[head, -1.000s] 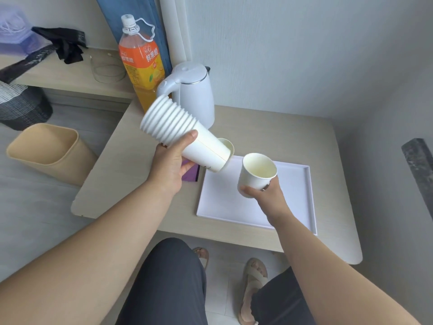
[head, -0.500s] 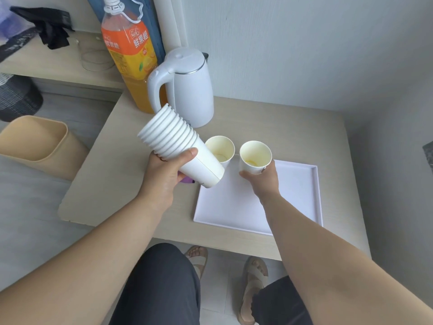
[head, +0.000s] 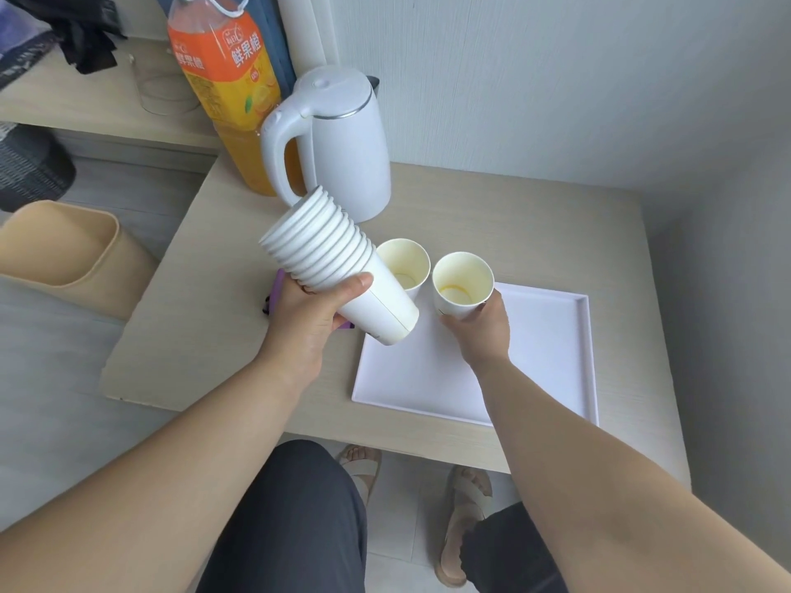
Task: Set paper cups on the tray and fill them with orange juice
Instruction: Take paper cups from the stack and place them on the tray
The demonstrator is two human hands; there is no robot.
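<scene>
– Fingers (head: 491,300) on the right hand (head: 479,331): what are they doing?
– Curled round a cup (head: 460,284), thumb on the near side, the others on the far side. The cup is upright, mouth open to the camera, with a yellow tinge at its bottom.
– Where is it?
– Over the far left part of the tray (head: 548,357), just beside a second cup (head: 404,263). The hand hides its base, so I cannot tell whether it rests on the tray.
– And the arm?
– It reaches in from the lower right, forearm straight, wrist low over the tray.
– The left hand (head: 304,323)?
– It grips a stack (head: 338,267) of nested cups, thumb across the top, the fingers wrapped beneath and out of sight. The stack is tilted, rims up to the left, bottom down toward the tray's near left corner. It covers the second cup's base.
– What differs from a second ago?
– The cup was held higher, above the middle of the tray and apart from the second one. It has come down and away from the person, to that cup's side. Half a second ago it was already about there. The stack keeps its tilt.
– Further out?
– The tray lies on a pale surface (head: 513,216). A kettle (head: 342,143) stands behind the cups, a juice bottle (head: 227,79) behind the kettle. A beige bin (head: 64,254) sits on the floor to the left.
</scene>
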